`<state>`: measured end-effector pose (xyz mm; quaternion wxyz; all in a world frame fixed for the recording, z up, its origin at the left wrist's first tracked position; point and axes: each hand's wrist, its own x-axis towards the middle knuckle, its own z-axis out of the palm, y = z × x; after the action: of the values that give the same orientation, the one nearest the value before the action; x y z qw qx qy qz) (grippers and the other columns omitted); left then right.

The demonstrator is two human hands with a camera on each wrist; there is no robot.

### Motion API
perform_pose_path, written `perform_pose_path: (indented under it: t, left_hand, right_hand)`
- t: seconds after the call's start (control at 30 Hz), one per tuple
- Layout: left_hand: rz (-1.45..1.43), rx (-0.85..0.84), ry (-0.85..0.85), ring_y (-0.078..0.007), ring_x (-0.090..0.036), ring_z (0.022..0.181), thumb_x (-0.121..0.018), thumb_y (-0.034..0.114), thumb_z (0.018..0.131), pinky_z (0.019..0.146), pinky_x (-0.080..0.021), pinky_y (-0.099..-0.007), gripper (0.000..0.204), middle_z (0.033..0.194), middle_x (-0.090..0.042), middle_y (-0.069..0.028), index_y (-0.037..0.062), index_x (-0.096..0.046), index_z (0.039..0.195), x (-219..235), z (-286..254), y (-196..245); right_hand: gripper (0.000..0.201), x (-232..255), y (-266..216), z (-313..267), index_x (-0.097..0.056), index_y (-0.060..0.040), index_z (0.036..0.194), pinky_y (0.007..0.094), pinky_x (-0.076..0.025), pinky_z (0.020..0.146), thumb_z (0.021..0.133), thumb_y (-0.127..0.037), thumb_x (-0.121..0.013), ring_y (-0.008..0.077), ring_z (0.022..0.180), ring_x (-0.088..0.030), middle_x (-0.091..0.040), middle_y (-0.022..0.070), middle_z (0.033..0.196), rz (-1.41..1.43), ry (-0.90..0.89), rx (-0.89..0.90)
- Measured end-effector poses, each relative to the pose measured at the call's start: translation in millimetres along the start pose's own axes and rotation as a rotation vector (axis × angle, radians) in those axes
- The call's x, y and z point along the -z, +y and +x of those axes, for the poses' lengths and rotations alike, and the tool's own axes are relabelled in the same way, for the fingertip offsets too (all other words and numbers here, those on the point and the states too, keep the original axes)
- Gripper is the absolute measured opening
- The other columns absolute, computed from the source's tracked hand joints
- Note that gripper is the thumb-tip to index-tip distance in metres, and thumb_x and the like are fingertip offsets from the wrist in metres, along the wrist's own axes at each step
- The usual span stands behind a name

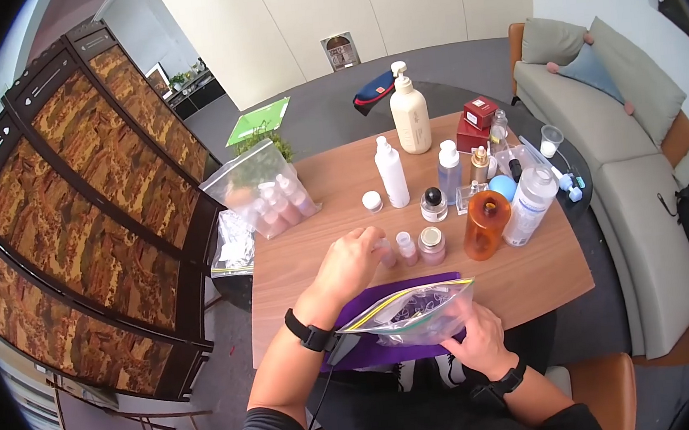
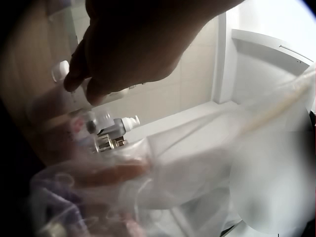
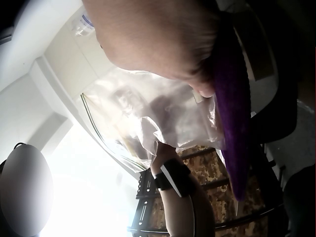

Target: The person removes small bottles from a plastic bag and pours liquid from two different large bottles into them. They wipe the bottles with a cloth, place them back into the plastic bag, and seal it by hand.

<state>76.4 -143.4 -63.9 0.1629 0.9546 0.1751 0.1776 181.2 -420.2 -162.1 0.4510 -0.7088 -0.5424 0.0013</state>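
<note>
My left hand (image 1: 349, 263) reaches over the table, its fingertips pinching the top of a small pinkish bottle (image 1: 387, 256). Right beside that stand another small pink bottle (image 1: 407, 248) and a lidded pink jar (image 1: 432, 245). At the table's near edge, my right hand (image 1: 481, 341) grips the side of a clear zip bag (image 1: 421, 324). The bag's mouth gapes, and patterned purple wrapping shows inside. Under it lies a purple pouch or cloth (image 1: 358, 353), which also shows as a purple strip (image 3: 232, 113) in the right wrist view.
A zip bag of pink bottles (image 1: 278, 209) stands at the table's left. Behind the hands are a white bottle (image 1: 391, 176), a large cream pump bottle (image 1: 411, 117) and an amber bottle (image 1: 487, 226). Red boxes (image 1: 473, 128) sit at the back right. A folding screen (image 1: 102, 197) stands left.
</note>
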Motion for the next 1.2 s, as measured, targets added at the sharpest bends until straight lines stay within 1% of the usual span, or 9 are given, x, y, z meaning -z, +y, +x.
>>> perform_pose_path:
  t: [0.2,0.3,0.33,0.47,0.5,0.6,0.9,1.03,1.2]
  left_hand:
    - [0.026,-0.042,0.022,-0.0369,-0.076,0.084,-0.084,0.017,0.093,0.075,-0.062,-0.0454,0.035,0.101,-0.076,-0.0206,0.0014,-0.072,0.122,10,-4,5]
    - [-0.040,-0.016,0.304,-0.0221,-0.071,0.070,-0.089,0.013,0.089,0.063,-0.059,-0.0356,0.032,0.091,-0.073,-0.0138,0.0012,-0.075,0.116,48,-13,41]
    - [-0.045,-0.033,0.311,-0.0327,-0.073,0.075,-0.086,0.016,0.092,0.062,-0.059,-0.0404,0.027,0.090,-0.071,-0.0115,0.0028,-0.074,0.112,70,-22,66]
    - [-0.119,-0.472,0.076,-0.0349,-0.073,0.076,-0.075,0.002,0.084,0.068,-0.061,-0.0442,0.032,0.095,-0.071,-0.0122,0.0022,-0.071,0.116,84,-45,103]
    - [-0.106,-0.424,-0.091,-0.0363,-0.078,0.092,-0.072,-0.004,0.080,0.080,-0.066,-0.0419,0.038,0.107,-0.077,-0.0184,-0.0006,-0.073,0.118,87,-47,115]
    - [-0.084,-0.374,-0.439,-0.0397,-0.077,0.091,-0.064,0.002,0.090,0.079,-0.062,-0.0474,0.028,0.110,-0.073,-0.0238,-0.0047,-0.068,0.117,59,-43,106]
    - [0.312,-0.338,-0.532,-0.0332,-0.077,0.079,-0.071,0.011,0.089,0.062,-0.061,-0.0420,0.012,0.086,-0.075,-0.0161,0.0039,-0.075,0.098,-9,-44,98]
    - [0.380,-0.337,-0.520,-0.0288,-0.081,0.086,-0.075,0.016,0.089,0.067,-0.063,-0.0407,0.016,0.094,-0.080,-0.0138,0.0052,-0.077,0.101,-25,-50,93]
    - [0.124,-0.185,-0.501,-0.0367,-0.077,0.089,-0.076,0.009,0.087,0.072,-0.062,-0.0461,0.021,0.100,-0.078,-0.0166,0.0049,-0.077,0.107,-11,-47,93]
  right_hand:
    - [0.086,0,1,-1,-0.053,-0.0026,0.152,0.0462,-0.060,0.088,0.077,-0.017,-0.094,0.0330,0.100,-0.075,-0.079,0.0059,0.112,0.001,-0.012,-0.002]
    - [0.087,-1,2,0,-0.053,-0.0027,0.152,0.0465,-0.060,0.088,0.077,-0.017,-0.094,0.0335,0.099,-0.075,-0.079,0.0062,0.112,0.000,0.003,0.008]
    - [0.087,-2,2,-1,-0.053,-0.0027,0.153,0.0466,-0.060,0.088,0.077,-0.017,-0.093,0.0338,0.099,-0.074,-0.079,0.0065,0.112,0.003,0.011,0.016]
    - [0.087,-1,2,-2,-0.053,-0.0029,0.154,0.0471,-0.060,0.088,0.077,-0.017,-0.093,0.0352,0.099,-0.074,-0.079,0.0083,0.111,-0.018,-0.014,0.009]
    - [0.088,0,1,0,-0.053,-0.0029,0.154,0.0473,-0.060,0.088,0.077,-0.017,-0.093,0.0358,0.099,-0.074,-0.078,0.0092,0.111,-0.024,-0.009,0.014]
    - [0.089,-1,1,0,-0.053,-0.0029,0.155,0.0475,-0.060,0.089,0.076,-0.016,-0.093,0.0363,0.099,-0.074,-0.078,0.0103,0.111,-0.030,0.009,0.026]
    - [0.089,1,-1,2,-0.057,-0.0024,0.151,0.0457,-0.059,0.092,0.072,-0.013,-0.095,0.0331,0.103,-0.074,-0.078,0.0084,0.111,-0.005,-0.012,-0.003]
    - [0.087,1,-3,3,-0.058,-0.0025,0.150,0.0455,-0.059,0.091,0.072,-0.013,-0.095,0.0329,0.103,-0.074,-0.078,0.0081,0.111,-0.010,-0.014,0.018]
    - [0.082,3,-4,4,-0.060,-0.0022,0.147,0.0458,-0.058,0.092,0.074,-0.015,-0.094,0.0339,0.103,-0.073,-0.078,0.0099,0.110,-0.013,-0.036,-0.006]
